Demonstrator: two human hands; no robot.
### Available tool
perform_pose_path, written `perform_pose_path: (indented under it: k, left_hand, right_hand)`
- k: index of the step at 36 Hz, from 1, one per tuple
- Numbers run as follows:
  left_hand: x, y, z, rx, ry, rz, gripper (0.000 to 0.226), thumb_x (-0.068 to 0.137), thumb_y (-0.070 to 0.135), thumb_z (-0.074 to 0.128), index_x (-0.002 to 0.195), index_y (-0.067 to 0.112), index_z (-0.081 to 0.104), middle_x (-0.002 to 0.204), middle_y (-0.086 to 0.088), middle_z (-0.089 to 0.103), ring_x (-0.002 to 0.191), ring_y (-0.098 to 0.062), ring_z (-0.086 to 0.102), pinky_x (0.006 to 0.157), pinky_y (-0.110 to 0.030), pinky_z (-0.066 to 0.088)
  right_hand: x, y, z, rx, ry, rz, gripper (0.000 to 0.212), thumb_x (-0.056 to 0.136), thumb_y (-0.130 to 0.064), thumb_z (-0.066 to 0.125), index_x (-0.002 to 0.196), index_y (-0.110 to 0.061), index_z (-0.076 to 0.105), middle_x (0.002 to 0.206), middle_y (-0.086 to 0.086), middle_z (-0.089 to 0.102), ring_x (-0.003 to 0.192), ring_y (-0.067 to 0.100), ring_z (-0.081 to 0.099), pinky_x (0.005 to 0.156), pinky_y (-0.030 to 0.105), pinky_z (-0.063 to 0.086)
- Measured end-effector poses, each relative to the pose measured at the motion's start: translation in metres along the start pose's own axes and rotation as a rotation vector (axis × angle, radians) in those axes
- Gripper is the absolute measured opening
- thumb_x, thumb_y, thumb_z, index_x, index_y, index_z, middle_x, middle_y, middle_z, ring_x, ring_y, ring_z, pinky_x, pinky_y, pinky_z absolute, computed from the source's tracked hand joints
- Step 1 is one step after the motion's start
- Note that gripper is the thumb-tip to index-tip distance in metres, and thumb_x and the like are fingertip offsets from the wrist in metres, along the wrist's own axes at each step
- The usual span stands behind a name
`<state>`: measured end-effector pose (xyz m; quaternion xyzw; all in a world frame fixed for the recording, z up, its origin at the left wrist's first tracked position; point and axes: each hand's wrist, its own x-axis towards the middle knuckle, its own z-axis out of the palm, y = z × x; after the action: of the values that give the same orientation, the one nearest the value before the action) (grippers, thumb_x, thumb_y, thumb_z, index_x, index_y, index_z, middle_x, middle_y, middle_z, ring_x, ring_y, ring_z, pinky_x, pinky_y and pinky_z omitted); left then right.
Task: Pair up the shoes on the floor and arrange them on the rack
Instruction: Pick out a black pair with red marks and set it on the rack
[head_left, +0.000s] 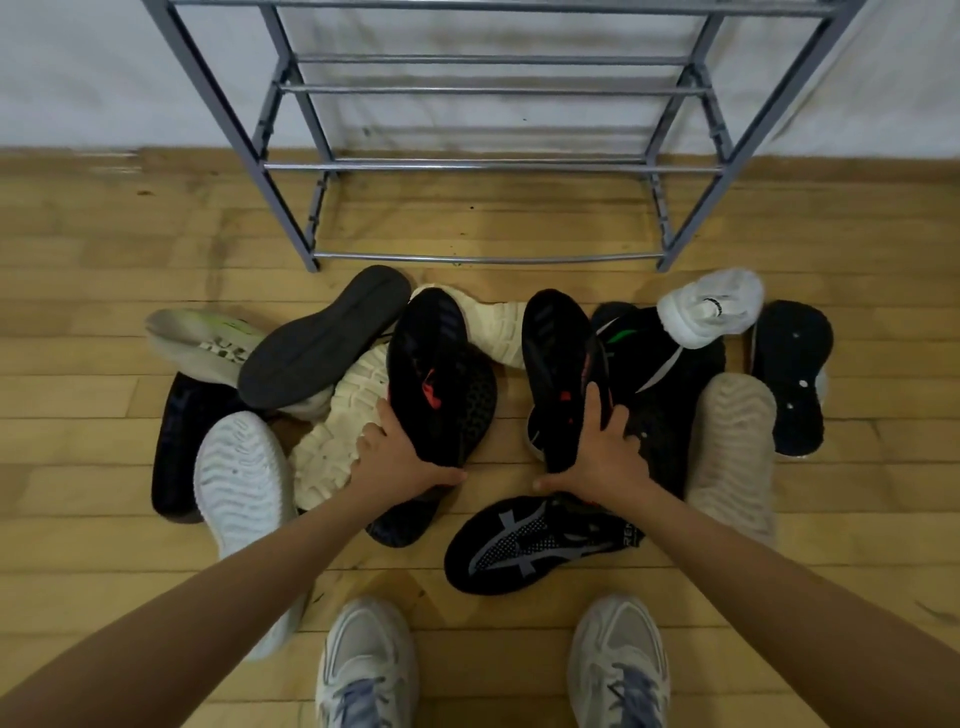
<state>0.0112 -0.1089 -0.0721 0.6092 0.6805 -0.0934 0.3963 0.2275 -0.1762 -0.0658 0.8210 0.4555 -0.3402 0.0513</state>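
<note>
A heap of shoes lies on the wooden floor in front of a grey metal rack (483, 166) whose bars hold nothing. My left hand (400, 457) grips the heel of a black shoe with red marks (431, 364), sole up. My right hand (597, 457) grips the heel of a matching black shoe with red marks (558, 364). Around them lie cream-soled shoes (343, 415), a dark grey sole (322, 338), white-soled shoes (239, 478), a white sneaker (711, 306), a black sole (792, 374) and a black patterned shoe (535, 545).
The rack stands against a white wall, its lowest bar (488, 258) just beyond the heap. My own two feet in white and blue sneakers (369, 665) stand at the near edge. Bare floor (78, 415) lies left and right of the heap.
</note>
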Motion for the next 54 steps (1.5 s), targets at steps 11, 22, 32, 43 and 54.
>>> perform_pose_path:
  k: [11,22,32,43,54]
  left_hand:
    - [0.003,-0.013,-0.017,-0.449,-0.079,0.026,0.131,0.039,0.031,0.089,0.146,0.027,0.014,0.136,-0.007,0.043,0.124,-0.029,0.045,0.101,-0.048,0.046]
    - [0.009,0.0,-0.069,-0.954,-0.228,0.056,0.097,0.066,0.004,0.082,0.144,0.023,0.029,0.124,-0.005,0.055,0.098,-0.021,0.062,0.071,-0.034,0.055]
    - [0.075,0.025,-0.115,-0.99,-0.044,0.135,0.098,0.058,0.003,0.086,0.142,0.016,0.037,0.131,-0.002,0.056,0.116,-0.024,0.056,0.1,-0.045,0.047]
    - [0.148,0.053,-0.162,-1.04,0.023,0.077,0.078,0.063,0.006,0.084,0.131,0.017,0.045,0.116,-0.002,0.059,0.109,-0.026,0.057,0.097,-0.046,0.049]
    - [0.207,0.073,-0.166,-0.927,0.223,0.168,0.092,0.063,0.008,0.085,0.141,0.016,0.037,0.131,-0.004,0.056,0.123,-0.026,0.052,0.101,-0.041,0.046]
  right_hand:
    - [-0.011,0.001,0.001,0.186,0.104,-0.031,0.114,0.071,-0.048,0.073,0.149,-0.027,-0.008,0.147,0.018,0.01,0.119,0.042,0.044,0.095,0.045,0.047]
    - [0.007,-0.042,-0.037,0.379,0.086,-0.075,0.098,0.079,-0.048,0.067,0.152,-0.028,0.004,0.153,0.013,0.01,0.134,0.037,0.032,0.101,0.039,0.038]
    - [0.092,-0.106,-0.085,0.304,0.115,-0.12,0.096,0.076,-0.05,0.068,0.151,-0.026,0.013,0.153,0.009,0.019,0.136,0.033,0.031,0.106,0.044,0.04]
    - [0.164,-0.164,-0.099,0.254,0.113,-0.197,0.093,0.08,-0.046,0.065,0.152,-0.024,0.01,0.156,0.008,0.019,0.135,0.033,0.036,0.097,0.039,0.043]
    - [0.224,-0.211,-0.096,0.321,0.155,-0.173,0.09,0.082,-0.049,0.062,0.151,-0.023,0.012,0.158,0.01,0.013,0.135,0.034,0.036,0.099,0.041,0.044]
